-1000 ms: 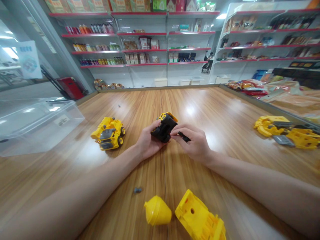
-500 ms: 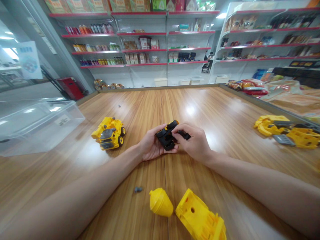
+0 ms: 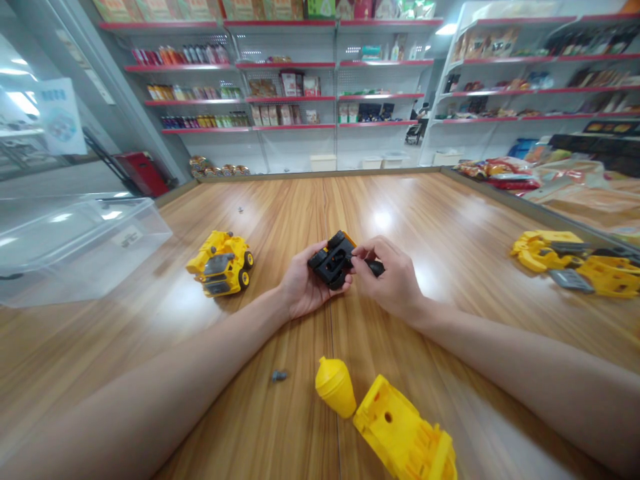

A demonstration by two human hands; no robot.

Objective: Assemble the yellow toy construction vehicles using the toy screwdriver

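My left hand cups a black toy-truck chassis, turned underside up, over the middle of the wooden table. My right hand is closed on a small black tool whose tip meets the chassis. Near the table's front edge lie a yellow mixer drum, a yellow truck body shell and a small grey screw.
An assembled yellow toy truck stands to the left. A clear plastic bin sits at the far left. Yellow toy parts lie at the right edge. Another tiny screw lies farther back. Store shelves fill the background.
The chassis has been rolled over in my left hand, so its black underside now faces up. The yellow drum has rolled a little to the right.
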